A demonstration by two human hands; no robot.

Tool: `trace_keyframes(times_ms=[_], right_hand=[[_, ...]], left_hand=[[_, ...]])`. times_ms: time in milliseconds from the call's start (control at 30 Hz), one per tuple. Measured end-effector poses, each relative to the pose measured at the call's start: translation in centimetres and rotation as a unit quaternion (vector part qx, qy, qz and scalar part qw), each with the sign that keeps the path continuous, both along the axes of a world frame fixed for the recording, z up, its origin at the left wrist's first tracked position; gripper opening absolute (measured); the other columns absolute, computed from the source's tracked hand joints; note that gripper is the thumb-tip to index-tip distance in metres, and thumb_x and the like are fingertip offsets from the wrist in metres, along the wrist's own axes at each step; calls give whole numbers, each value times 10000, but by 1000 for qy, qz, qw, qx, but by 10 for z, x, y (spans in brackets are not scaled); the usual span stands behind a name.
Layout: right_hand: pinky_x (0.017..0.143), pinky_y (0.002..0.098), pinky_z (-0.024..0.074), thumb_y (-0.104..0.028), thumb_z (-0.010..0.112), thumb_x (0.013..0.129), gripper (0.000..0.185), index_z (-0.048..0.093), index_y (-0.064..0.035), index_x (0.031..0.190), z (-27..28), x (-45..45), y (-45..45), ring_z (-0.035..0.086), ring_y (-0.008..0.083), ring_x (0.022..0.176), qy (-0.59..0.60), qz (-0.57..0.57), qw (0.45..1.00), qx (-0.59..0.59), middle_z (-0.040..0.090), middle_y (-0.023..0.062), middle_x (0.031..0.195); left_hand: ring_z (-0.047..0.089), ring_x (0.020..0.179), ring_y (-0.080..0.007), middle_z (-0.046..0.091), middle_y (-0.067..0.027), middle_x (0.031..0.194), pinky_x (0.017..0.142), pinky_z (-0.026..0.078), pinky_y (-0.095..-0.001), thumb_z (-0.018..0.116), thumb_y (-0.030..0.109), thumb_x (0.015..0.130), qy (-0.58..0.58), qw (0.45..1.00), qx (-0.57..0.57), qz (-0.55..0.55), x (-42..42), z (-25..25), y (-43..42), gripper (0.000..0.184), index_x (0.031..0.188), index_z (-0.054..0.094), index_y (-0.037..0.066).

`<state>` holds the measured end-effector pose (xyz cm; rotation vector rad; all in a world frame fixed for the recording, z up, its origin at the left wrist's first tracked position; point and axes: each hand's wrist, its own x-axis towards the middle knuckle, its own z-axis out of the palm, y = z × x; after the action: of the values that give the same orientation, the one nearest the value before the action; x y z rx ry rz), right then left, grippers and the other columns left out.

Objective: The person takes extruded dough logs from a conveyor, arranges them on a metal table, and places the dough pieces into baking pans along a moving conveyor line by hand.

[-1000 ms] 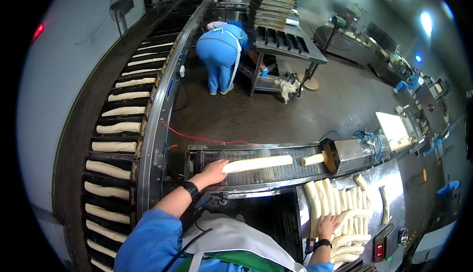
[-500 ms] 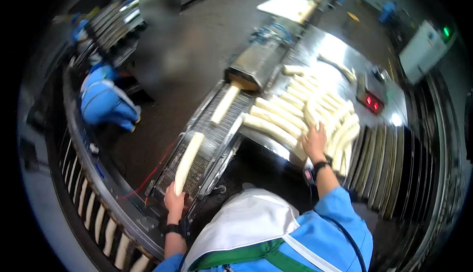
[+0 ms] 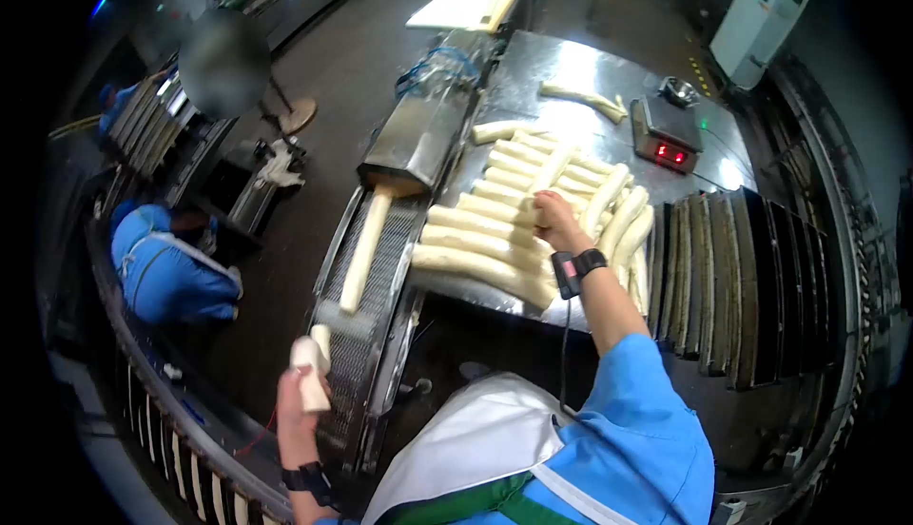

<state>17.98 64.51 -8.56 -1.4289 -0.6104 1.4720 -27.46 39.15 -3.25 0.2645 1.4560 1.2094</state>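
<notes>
My left hand (image 3: pixel 297 403) is closed on a dough roll (image 3: pixel 309 373) at the near end of the mesh conveyor (image 3: pixel 380 268). The roll looks bent or foreshortened there. Another dough strip (image 3: pixel 365 254) comes out of the metal housing (image 3: pixel 418 140) onto the mesh. On the steel table (image 3: pixel 533 59), my right hand (image 3: pixel 556 216) is closed round the near end of a dough roll (image 3: pixel 554 168) that lies across the others. Several dough rolls (image 3: pixel 485 263) lie side by side around it.
A scale (image 3: pixel 666 135) with red digits and a metal bowl (image 3: pixel 678 92) stand on the table. Dark trays (image 3: pixel 742 278) stand at the right. A bent-over person in blue (image 3: pixel 171 263) is at the left, beyond the curved tray line (image 3: pixel 190 411).
The view has swung right towards the table. My left hand has lifted its roll from lying along the mesh. My right hand has closed on a roll, its fingers spread on the pile before.
</notes>
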Motion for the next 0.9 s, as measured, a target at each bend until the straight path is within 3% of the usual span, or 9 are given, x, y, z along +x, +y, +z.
trace_keyframes(times_ms=[133,233,333,367,433,500,633,767,900], right_hand=[[479,250,419,-249,567,806,264,546,-149,1050,7,-7,6,486,115,598,-180,69,977,88,520,19,744],[617,309,480,-240,580,791,363,548,-96,1122,-8,2,-18,559,151,775,-274,122,948,105,596,69,885],[812,421,453,-324,528,823,366,634,-28,1009,-6,-1,-49,594,350,870,-441,171,877,85,617,240,979],[854,471,417,-342,544,830,421,592,-16,1093,-18,-5,-63,535,396,962,-567,173,782,190,575,249,1042],[934,452,371,-416,557,832,559,510,2,1201,-38,-22,-69,458,411,1092,-510,66,845,148,488,294,1160],[950,487,349,-410,580,812,593,471,-5,1232,-53,-27,-70,402,453,1135,-563,84,796,203,390,311,1259],[1021,568,235,-415,647,745,764,348,-67,1356,-61,-23,-67,250,516,1253,-681,122,714,109,207,331,1398],[1054,553,199,-417,675,702,854,301,-90,1397,-40,-17,-58,213,494,1297,-666,180,722,45,156,339,1419],[1023,571,246,-365,684,665,809,381,-72,1355,-29,-21,-48,242,481,1288,-665,177,725,44,194,344,1401]], left_hand=[[549,626,-146,547,-53,745,578,473,-270,581,115,788,86,974,181,-107,78,64,104,198,956,527,23],[566,725,-136,572,-54,844,642,466,-271,605,117,779,134,945,224,-196,152,73,145,266,1013,517,27],[564,783,-138,586,-72,924,677,466,-272,633,133,777,137,918,189,-321,218,12,173,424,1148,478,-2],[561,803,-142,592,-81,948,698,466,-272,637,130,787,169,898,195,-357,236,-17,178,475,1202,458,-17],[559,846,-160,606,-99,991,771,457,-273,641,140,818,175,838,172,-487,256,-67,177,532,1272,434,-43],[565,934,-179,610,-121,1066,847,445,-279,639,167,841,103,777,59,-618,251,-79,171,508,1273,464,-35],[580,1055,-226,606,-158,1144,900,453,-310,676,157,795,235,824,156,-491,174,-135,155,465,1202,536,-18],[492,1106,-387,504,-268,1204,980,377,-406,631,45,717,717,639,158,-230,55,-136,124,596,1269,425,-45],[518,1076,-411,531,-288,1158,924,416,-429,632,86,761,544,801,-67,-240,3,-115,56,562,1261,422,-60]])
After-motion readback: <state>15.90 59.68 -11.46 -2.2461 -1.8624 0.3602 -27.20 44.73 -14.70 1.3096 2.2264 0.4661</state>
